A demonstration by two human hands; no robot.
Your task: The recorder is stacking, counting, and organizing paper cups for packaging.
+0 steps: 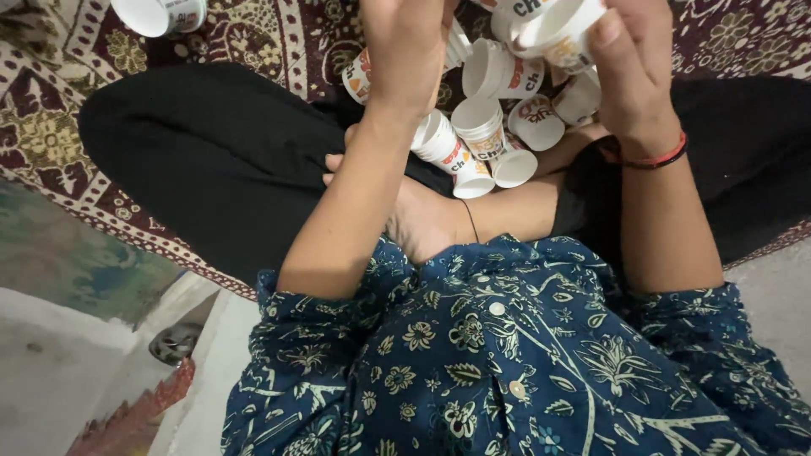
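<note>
While both hands are raised at the top edge of the view, the right hand [629,63] curls its fingers [610,38] around a white paper cup [562,29], which lies tilted against the palm side. The left hand [404,46] is seen from the back; whether its fingers hold anything cannot be told. Below and between the hands, a heap of cups [486,127] rests on the crossed legs, above a bare foot [422,219]. A patterned rug [270,38] lies beneath.

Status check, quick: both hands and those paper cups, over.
Right hand grips a white paper cup. Left hand raised beside it, grip hidden. Loose cup pile lies in the lap, below both hands.
</note>
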